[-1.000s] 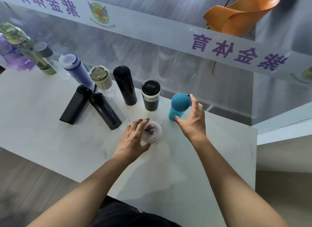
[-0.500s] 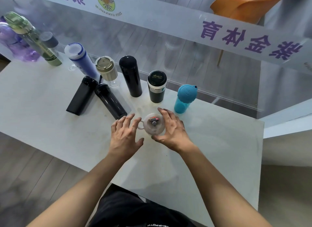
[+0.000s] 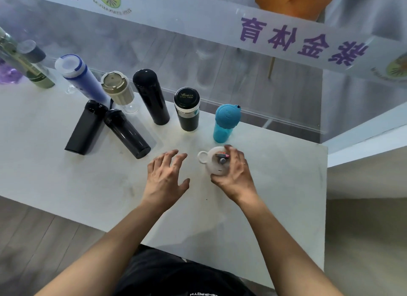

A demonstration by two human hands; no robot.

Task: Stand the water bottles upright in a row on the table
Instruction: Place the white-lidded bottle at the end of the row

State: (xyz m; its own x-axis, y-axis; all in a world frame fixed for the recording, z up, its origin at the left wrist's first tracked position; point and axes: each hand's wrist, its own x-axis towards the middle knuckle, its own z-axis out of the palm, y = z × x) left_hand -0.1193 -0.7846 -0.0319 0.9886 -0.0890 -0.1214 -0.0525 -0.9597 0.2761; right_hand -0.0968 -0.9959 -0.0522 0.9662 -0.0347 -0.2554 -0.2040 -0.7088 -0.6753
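Bottle: the clear bottle (image 3: pixel 217 161) stands upright on the table (image 3: pixel 66 185), just before the blue one (image 3: pixel 224 124).
Right hand (image 3: pixel 234 174): fingers wrapped around it.
Left hand (image 3: pixel 165 176): nearby, fingers spread, empty.

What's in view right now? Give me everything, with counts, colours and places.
Black bottles, lying: 2, black, table's left side.
Tall flask: 1, black, upright in back row.
Short flask: 1, black with silver band, upright, right of it.
Teal bottle: 1, upright, row's right end.
Blue bottle: 1, back left.
Beige-lidded bottle: 1, clear, beside blue.
White-lidded bottle: 1, upright, front.
Far-left bottles: several, green, purple, grey; count unclear.
Table: 1, white.
Chair: 1, orange, behind glass.
Left hand: open, hovering.
Right hand: gripping white-lidded bottle.
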